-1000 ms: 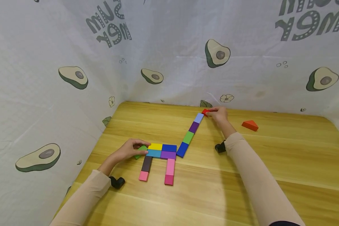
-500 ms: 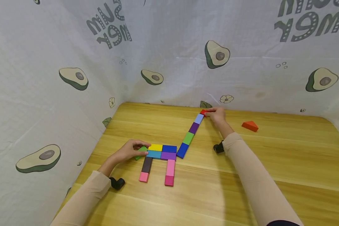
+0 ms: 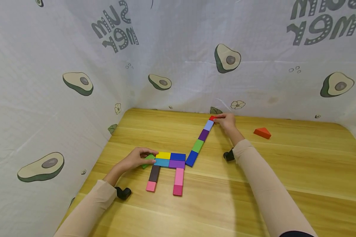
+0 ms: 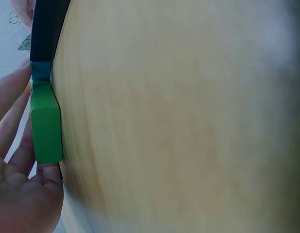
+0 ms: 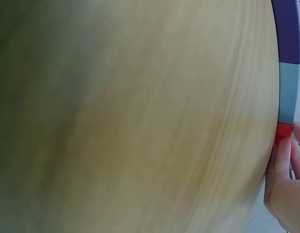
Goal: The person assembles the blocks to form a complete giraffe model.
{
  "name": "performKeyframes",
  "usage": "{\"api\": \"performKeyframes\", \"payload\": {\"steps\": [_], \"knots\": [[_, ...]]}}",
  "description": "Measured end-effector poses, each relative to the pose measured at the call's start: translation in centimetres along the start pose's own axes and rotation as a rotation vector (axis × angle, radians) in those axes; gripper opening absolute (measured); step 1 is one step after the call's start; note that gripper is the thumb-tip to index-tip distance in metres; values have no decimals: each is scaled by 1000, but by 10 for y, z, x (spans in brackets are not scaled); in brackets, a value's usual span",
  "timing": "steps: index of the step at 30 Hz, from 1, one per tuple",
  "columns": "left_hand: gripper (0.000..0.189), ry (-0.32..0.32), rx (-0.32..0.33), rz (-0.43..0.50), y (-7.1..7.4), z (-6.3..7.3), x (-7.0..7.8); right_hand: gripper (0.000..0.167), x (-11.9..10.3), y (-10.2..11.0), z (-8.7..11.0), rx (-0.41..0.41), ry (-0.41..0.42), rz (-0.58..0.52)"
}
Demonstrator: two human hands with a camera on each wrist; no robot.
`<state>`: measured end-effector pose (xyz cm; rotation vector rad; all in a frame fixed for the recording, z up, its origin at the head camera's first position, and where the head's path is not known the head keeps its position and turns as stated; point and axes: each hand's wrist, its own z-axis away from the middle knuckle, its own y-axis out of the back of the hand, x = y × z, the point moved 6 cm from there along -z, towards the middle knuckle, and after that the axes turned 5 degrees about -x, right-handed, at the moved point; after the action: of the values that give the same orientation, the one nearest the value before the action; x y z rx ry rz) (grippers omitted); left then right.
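Observation:
My right hand [image 3: 227, 122] pinches a small red block [image 3: 212, 118] at the far end of a slanted row, right against the light blue block [image 3: 208, 125]. Below that run a dark purple block [image 3: 203, 135], a bright green block [image 3: 197, 145] and a blue block [image 3: 192, 158]. My left hand [image 3: 136, 158] curls round a green block [image 4: 46, 131], partly hidden by the thumb in the head view. Its thumb and index fingertips reach the left ends of the teal block [image 3: 162, 162] and yellow block [image 3: 163, 155]. Beside these lie a blue block [image 3: 178, 157] and a purple block [image 3: 176, 164].
Under the teal block hang a dark brown block [image 3: 154, 173] and a salmon block [image 3: 151, 186]. Under the purple one are a pink block [image 3: 179, 176] and a magenta block [image 3: 178, 190]. An orange triangular block [image 3: 262, 132] lies apart at the right. A printed curtain [image 3: 190, 82] borders the table [image 3: 213, 204].
My right hand has slid the red block slightly left, into line with the light blue block's end. The left hand keeps its place at the green block.

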<state>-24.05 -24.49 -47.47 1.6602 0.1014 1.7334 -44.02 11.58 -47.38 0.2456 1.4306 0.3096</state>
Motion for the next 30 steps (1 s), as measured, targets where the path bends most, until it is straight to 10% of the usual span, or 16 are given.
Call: {"api": "performKeyframes", "payload": {"steps": [30], "knots": [[38,-5,1,21,-1,1,3,31,0,-1,-3,-12,-6,42]]}}
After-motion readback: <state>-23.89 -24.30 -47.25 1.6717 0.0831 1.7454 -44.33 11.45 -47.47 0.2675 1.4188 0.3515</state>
